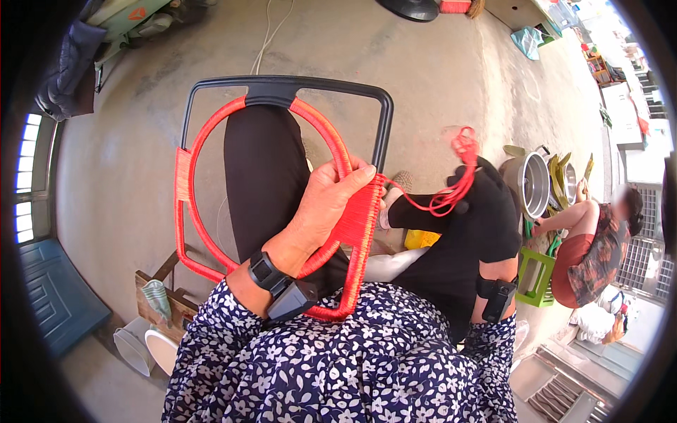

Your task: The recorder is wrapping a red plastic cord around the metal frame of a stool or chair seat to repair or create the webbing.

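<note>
A black rounded frame with a ring inside it (185, 176) rests over my thigh and lap. Red-orange cord wraps the ring, the lower bars and part of both sides; the top bar is bare black. My left hand (326, 201) is bare and grips the frame's right side, its thumb pressed on the edge of the wrapped section. From that spot a loose strand runs right to a bundle of red cord (462, 185). My right hand (488, 201), in a black glove, closes on this cord beside my other knee. The bundle's upper end is smeared by motion.
On the right, another person (589, 247) sits low by metal pots (534, 185) and a green plastic crate (536, 276). A wooden stool (166, 310) and a white bucket (132, 345) stand at left. A pale cable (264, 42) crosses the concrete floor ahead.
</note>
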### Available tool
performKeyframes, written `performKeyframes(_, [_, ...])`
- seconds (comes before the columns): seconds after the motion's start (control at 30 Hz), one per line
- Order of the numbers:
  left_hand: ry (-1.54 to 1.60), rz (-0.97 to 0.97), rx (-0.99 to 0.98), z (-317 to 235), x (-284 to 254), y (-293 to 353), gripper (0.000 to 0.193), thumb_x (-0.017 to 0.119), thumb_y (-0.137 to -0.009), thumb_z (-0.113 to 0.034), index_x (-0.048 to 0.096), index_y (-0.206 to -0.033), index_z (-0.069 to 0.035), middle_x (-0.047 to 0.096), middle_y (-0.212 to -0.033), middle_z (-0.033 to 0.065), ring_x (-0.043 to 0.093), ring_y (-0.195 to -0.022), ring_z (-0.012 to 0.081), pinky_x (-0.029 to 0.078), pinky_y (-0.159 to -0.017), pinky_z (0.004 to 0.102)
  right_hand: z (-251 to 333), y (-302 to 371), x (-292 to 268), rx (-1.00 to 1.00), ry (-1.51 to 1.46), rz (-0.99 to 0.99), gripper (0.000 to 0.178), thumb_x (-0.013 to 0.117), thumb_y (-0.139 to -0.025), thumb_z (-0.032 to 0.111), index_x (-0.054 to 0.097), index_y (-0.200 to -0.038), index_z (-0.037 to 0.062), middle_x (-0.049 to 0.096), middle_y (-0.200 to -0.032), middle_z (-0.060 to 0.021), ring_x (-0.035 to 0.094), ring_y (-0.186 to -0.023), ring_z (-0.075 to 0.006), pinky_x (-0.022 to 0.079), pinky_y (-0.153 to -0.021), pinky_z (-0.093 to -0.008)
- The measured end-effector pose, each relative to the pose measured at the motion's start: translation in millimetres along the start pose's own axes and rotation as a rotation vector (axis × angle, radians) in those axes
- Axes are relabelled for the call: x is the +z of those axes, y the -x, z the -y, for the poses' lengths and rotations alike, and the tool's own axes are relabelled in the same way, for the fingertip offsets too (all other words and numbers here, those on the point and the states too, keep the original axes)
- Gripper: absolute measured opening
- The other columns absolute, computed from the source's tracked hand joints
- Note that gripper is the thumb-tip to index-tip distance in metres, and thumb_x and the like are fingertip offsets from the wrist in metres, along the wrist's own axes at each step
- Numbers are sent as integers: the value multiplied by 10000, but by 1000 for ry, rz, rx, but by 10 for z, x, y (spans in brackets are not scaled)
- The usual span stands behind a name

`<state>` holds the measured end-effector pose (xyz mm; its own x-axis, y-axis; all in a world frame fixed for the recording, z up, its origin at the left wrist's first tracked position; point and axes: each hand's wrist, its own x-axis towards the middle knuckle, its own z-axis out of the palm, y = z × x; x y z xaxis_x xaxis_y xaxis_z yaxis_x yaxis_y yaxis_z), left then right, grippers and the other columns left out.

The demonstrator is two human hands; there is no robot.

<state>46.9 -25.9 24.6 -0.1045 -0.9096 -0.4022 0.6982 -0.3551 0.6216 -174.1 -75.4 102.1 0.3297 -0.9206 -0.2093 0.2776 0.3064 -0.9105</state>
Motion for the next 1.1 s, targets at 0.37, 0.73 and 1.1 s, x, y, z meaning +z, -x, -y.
performKeyframes(0.37, [-4, -45, 20, 23, -29, -17, 127, 603, -929, -181, 575, -963, -61, 650, -851, 77, 652, -712, 164, 545, -625, 264, 46, 255, -848, -230, 303, -368, 172, 631, -835, 90, 657, -982, 5, 658, -917, -89, 624, -785, -150, 502, -725, -278])
performKeyframes(0.73, [-303, -182, 304, 64, -74, -14, 391, 589, -850, -110, 486, -1208, 9, 575, -1148, 108, 542, -1091, 172, 425, -970, 312, -788, -255, 84, 203, 1102, 601, 183, 669, -817, 113, 672, -958, -3, 683, -884, -96, 630, -765, -148, 503, -707, -279])
performKeyframes(1.1, [1, -64, 252, 12, -61, -14, 226, 590, -880, -18, 573, -1104, 6, 635, -983, 48, 611, -891, 117, 502, -822, 262, -806, -633, 367, 25, 384, 224, 421, 646, -862, 90, 496, -1246, 4, 676, -1011, -93, 645, -890, -131, 518, -743, -257])
